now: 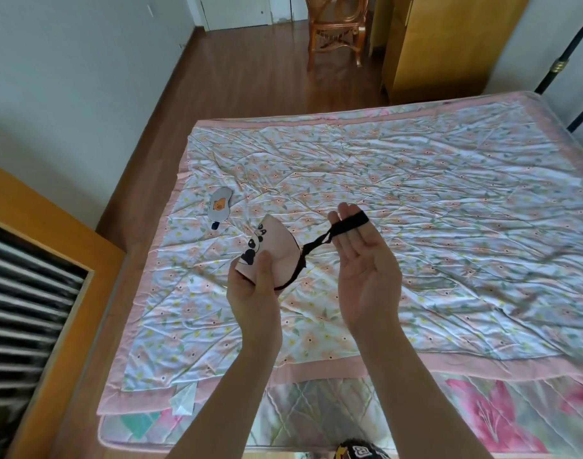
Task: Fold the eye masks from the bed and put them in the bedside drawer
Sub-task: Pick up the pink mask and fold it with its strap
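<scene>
Left hand: nearest us, our left hand (250,286) pinches the pale pink fabric eye mask with a panda print (270,251), thumb on the front, the other fingers hidden behind.
Right hand: our right hand (363,260) is palm up, fingers (344,220) straight and pressed together, with the mask's black elastic strap (348,223) looped over their tips.
Pink mask: held in the air above the bed, bent into a rough half; the strap runs taut from its edge to our right fingers.
Step in hand: we judge we are on the fold of this first mask, strap drawn out and not yet tucked.
Next move: we would need to wrap or tuck the strap against the folded mask, keeping the left pinch so the fold does not spring open.
Second mask: a grey fabric eye mask with an orange figure (220,204) lies flat on the floral quilted bedspread (416,193), beyond our left hand, not yet folded.
Drawer: we cannot see it; only a wooden frame with dark slats (35,293) stands left of the bed.
</scene>
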